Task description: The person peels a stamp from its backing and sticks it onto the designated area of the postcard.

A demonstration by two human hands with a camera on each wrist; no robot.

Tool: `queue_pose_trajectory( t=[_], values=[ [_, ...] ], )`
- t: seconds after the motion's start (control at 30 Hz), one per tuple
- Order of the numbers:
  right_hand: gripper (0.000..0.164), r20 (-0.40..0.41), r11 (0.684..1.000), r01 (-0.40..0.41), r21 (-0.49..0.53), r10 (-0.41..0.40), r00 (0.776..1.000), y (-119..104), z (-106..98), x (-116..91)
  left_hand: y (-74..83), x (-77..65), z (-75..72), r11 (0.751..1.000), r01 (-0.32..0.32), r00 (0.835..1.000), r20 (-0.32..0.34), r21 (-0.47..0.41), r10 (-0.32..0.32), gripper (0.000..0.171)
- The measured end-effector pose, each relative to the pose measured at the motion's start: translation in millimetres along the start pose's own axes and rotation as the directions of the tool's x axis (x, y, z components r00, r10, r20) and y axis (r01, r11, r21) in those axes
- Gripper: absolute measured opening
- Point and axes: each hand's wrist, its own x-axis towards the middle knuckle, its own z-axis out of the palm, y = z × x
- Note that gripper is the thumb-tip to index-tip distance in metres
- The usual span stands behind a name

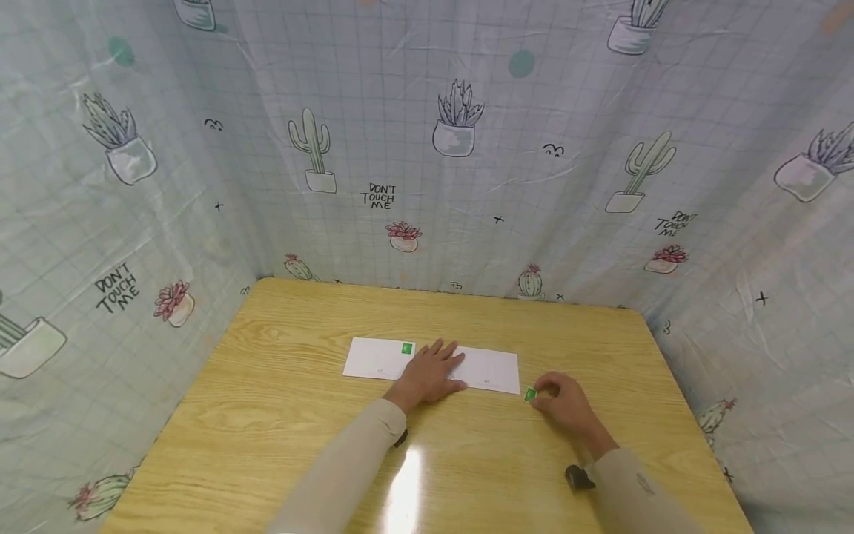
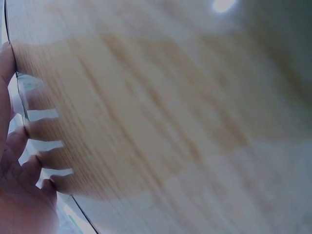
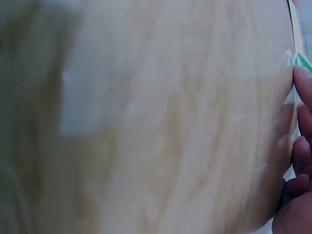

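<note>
Two white envelopes lie side by side on the wooden table. The left envelope (image 1: pixel 370 358) has a green stamp (image 1: pixel 407 348) at its upper right corner. My left hand (image 1: pixel 430 373), fingers spread, rests between them and covers the left edge of the right envelope (image 1: pixel 490 368). Beyond that envelope's right end, my right hand (image 1: pixel 563 403) pinches a small green stamp (image 1: pixel 530 394) with a pale border between thumb and forefinger, just above the table. The right wrist view catches a corner of the pinched stamp (image 3: pixel 304 62) at the fingertips.
The yellow wood-grain table (image 1: pixel 300 326) has a glossy top with a bright reflection near its front. A cactus-print curtain (image 1: pixel 373 148) encloses its back and both sides. A black wrist device (image 1: pixel 579 478) sits by the right sleeve.
</note>
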Motion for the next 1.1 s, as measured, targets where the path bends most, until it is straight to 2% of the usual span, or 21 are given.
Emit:
queue_pose_trajectory(
  t=[0.4,0.53,0.63,0.8,0.93,1.1],
  values=[
    [0.004,-0.006,0.999,0.027,0.027,-0.027,1.0,3,6,1,-1.1,-3.8,1.0,1.0,-0.006,1.0,-0.008,0.027,0.006,0.068],
    [0.005,0.008,0.998,0.059,0.03,-0.059,0.998,7,3,1,0.0,-4.9,1.6,1.0,-0.01,1.0,-0.008,0.019,0.01,0.068],
    [0.007,0.027,0.998,0.047,0.049,-0.048,0.998,7,-1,1,0.7,-5.8,1.4,1.0,-0.011,1.0,-0.002,0.014,0.011,0.068],
    [0.011,0.068,0.985,-0.009,0.172,-0.003,0.998,-1,-7,2,0.2,-4.5,1.5,1.0,-0.012,1.0,-0.01,0.023,0.012,0.068],
    [0.019,0.109,0.948,-0.058,0.313,0.025,0.994,-10,-10,3,0.1,-2.9,1.1,0.999,-0.02,1.0,-0.016,0.027,0.02,0.069],
    [0.022,0.13,0.918,-0.066,0.392,0.016,0.991,-17,-12,4,-0.8,-0.4,0.8,0.999,-0.022,1.0,-0.01,0.029,0.022,0.069]
  ],
)
